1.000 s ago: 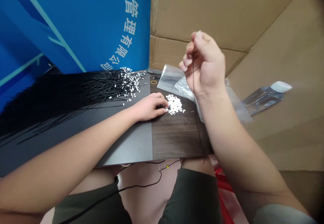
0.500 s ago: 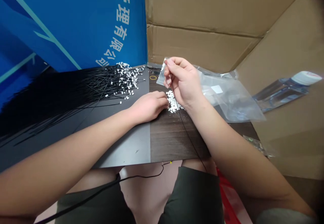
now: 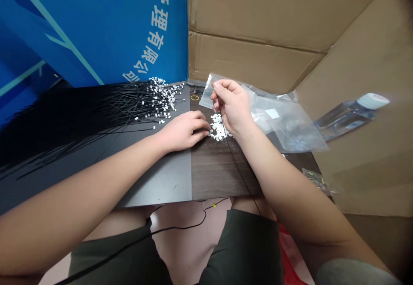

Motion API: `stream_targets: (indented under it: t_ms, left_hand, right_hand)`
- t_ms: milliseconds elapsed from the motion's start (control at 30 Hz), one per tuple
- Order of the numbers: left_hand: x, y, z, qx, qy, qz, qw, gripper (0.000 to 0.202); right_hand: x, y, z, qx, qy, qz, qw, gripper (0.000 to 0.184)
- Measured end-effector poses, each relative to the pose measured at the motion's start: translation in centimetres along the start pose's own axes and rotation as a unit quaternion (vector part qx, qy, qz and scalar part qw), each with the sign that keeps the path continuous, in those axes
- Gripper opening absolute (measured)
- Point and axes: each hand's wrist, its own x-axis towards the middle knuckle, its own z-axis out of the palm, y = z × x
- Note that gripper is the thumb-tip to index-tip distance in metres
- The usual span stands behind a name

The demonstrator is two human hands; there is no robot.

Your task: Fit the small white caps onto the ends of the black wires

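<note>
A dark table (image 3: 219, 173) holds a big heap of black cable ties (image 3: 80, 117), far left of the fingers. Both arms reach in. The right hand (image 3: 231, 106) pinches one thin black tie (image 3: 241, 177) up high, so it hangs straight down. The left hand (image 3: 182, 131) curls, fingers (image 3: 201, 124) just beside white bits (image 3: 218, 128); gripping one or not, I cannot tell.
</note>
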Motion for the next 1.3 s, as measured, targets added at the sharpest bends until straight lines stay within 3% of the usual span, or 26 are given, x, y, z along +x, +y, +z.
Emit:
stream_targets:
  t_ms: [500,600,767,867,1300]
  left_hand:
    - [0.6,1.4,0.8,0.242,-0.041,0.050,0.968,0.033]
    - [0.6,1.3,0.9,0.241,-0.042,0.037,0.969,0.034]
    - [0.3,1.0,0.2,0.151,-0.014,-0.014,0.988,0.032]
    - [0.0,1.1,-0.1,0.136,-0.016,-0.005,0.991,0.031]
    - [0.7,1.8,0.5,0.286,-0.048,0.056,0.955,0.032]
  right_hand:
    - [0.3,0.5,-0.3,-0.007,-0.018,0.008,1.000,0.033]
    - [0.3,0.5,-0.3,0.000,-0.007,0.013,1.000,0.031]
    - [0.3,0.3,-0.2,0.009,-0.004,0.004,1.000,0.030]
    - [0.3,0.2,-0.1,0.002,-0.002,0.005,1.000,0.030]
    - [0.5,0.5,-0.2,-0.016,-0.027,-0.008,0.999,0.039]
